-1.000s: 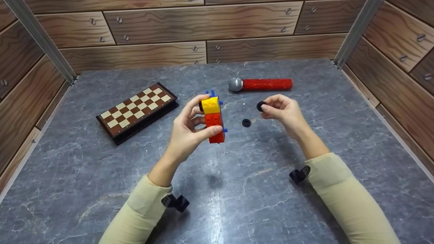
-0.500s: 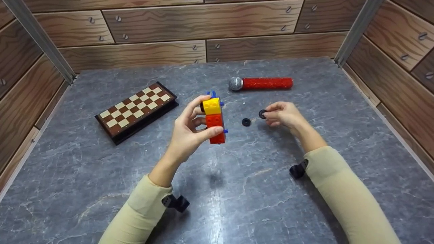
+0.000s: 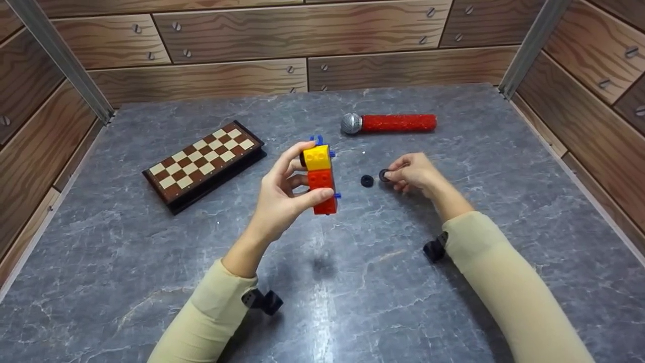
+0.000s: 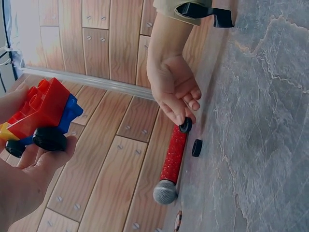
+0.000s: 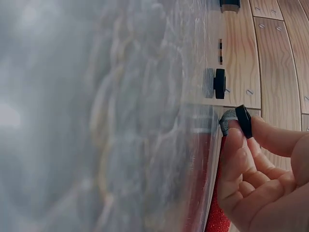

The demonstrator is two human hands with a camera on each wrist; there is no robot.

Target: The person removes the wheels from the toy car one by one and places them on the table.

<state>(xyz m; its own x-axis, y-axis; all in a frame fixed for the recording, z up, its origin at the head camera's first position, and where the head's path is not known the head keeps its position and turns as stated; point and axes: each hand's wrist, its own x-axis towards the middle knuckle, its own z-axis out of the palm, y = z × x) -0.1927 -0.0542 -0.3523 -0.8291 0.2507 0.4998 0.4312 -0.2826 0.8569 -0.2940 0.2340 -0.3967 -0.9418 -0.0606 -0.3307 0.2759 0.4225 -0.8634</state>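
Observation:
My left hand [image 3: 279, 194] holds a toy block car [image 3: 320, 179] above the table, thumb on its near end and fingers round the far side. The car has red and yellow blocks on a blue base; two bare blue axle ends stick out on its right. In the left wrist view, black wheels [image 4: 49, 139] sit on its other side. My right hand [image 3: 415, 174] pinches a small black wheel [image 3: 384, 175] between thumb and fingers, low over the table. A second loose wheel [image 3: 367, 180] lies on the table just left of it.
A folded chessboard [image 3: 201, 164] lies at the left. Behind my hands is a microphone [image 3: 398, 123] with a red handle and silver head. Wood-patterned walls [image 3: 302, 38] border the grey marbled table [image 3: 383, 292] at the back and sides.
My right hand has moved down and slightly left with the pinched wheel, close to the wheel on the table. The left hand and the toy car have stayed nearly in place.

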